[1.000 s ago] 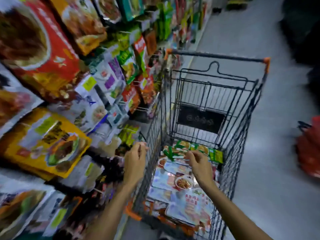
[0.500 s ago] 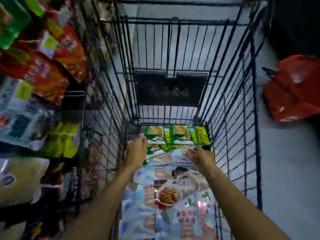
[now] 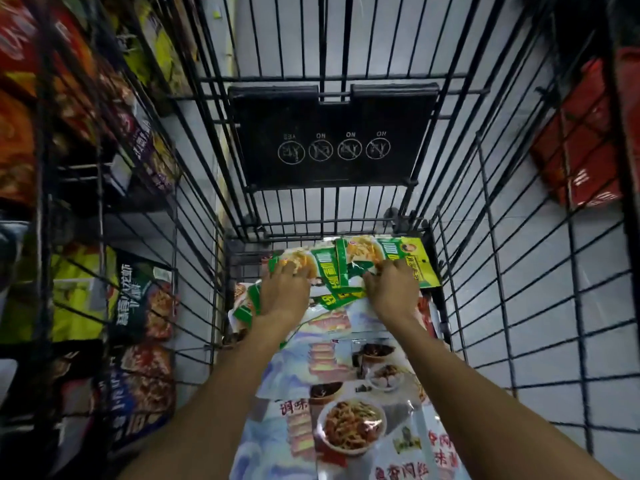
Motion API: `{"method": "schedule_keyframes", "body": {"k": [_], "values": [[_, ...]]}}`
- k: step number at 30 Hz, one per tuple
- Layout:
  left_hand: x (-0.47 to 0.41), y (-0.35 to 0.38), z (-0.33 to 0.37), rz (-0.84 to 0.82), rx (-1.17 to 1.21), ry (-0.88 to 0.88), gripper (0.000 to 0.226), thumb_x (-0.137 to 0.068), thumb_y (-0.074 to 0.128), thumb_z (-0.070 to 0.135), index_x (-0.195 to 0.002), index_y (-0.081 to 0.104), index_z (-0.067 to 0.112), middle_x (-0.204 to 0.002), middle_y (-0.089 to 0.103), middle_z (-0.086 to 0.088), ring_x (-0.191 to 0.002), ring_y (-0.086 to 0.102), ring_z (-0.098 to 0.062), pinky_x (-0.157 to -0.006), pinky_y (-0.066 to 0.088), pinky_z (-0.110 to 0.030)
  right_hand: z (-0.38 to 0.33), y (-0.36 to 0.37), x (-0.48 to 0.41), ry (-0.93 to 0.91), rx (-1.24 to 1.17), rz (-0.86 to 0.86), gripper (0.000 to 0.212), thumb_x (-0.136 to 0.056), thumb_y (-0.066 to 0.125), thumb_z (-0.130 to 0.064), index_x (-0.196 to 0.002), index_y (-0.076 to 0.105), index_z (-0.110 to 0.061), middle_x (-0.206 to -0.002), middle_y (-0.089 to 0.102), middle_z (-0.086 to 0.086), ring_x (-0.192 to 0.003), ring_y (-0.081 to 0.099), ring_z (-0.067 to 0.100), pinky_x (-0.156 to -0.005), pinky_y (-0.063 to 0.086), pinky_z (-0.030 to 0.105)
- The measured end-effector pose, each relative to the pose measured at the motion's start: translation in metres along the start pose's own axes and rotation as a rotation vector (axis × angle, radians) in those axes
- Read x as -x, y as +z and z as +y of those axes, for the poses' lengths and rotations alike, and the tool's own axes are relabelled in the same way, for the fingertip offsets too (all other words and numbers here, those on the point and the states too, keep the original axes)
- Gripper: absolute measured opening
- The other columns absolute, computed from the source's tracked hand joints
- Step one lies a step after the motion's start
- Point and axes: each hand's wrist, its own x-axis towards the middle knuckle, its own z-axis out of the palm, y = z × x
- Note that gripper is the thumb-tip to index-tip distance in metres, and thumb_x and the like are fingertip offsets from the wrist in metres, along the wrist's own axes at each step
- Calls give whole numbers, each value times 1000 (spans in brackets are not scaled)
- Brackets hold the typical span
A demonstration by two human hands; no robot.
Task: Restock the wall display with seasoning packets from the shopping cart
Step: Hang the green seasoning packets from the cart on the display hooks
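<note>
Several green seasoning packets lie at the far end of the black wire shopping cart. My left hand grips the left side of that green bunch, fingers curled over it. On the right side my right hand holds the same bunch, and the packets crumple between the two hands. Nearer to me, pale blue packets with food pictures cover the cart floor under my forearms. The wall display of hanging packets shows through the cart's left side.
The cart's black fold-down seat flap with warning icons stands at the far end. A red bag lies on the grey floor beyond the cart's right wall. The cart stands close against the display on the left.
My head has dipped over the cart. Both hands have gone deeper, from the pale packets to the green ones at the far end, and have closed on them.
</note>
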Motion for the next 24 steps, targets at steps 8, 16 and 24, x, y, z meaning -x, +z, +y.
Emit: {"method": "schedule_keyframes", "body": {"k": [8, 16, 24], "values": [[82, -8, 17, 32, -103, -218, 35, -95, 43, 16, -129, 52, 15, -139, 46, -6, -123, 46, -25, -98, 37, -34, 12, -11, 61, -120, 36, 68, 37, -90, 59, -43, -97, 75, -11, -100, 68, 10, -93, 60, 28, -88, 45, 37], [97, -13, -2, 21, 42, -207, 67, -88, 61, 38, -144, 30, 19, -147, 35, -4, -135, 30, -22, -109, 27, -36, 13, -7, 83, -77, -5, 23, 51, -85, 66, -38, -128, 52, -13, -129, 51, 8, -120, 45, 25, -100, 36, 35], [121, -21, -5, -71, 159, -379, 66, -74, 75, 48, -127, 54, 14, -127, 56, -9, -119, 50, -24, -95, 43, -34, 38, -17, 108, -409, -121, -91, 41, -78, 65, 7, -115, 69, -8, -125, 62, 11, -116, 55, 30, -92, 47, 36]]}}
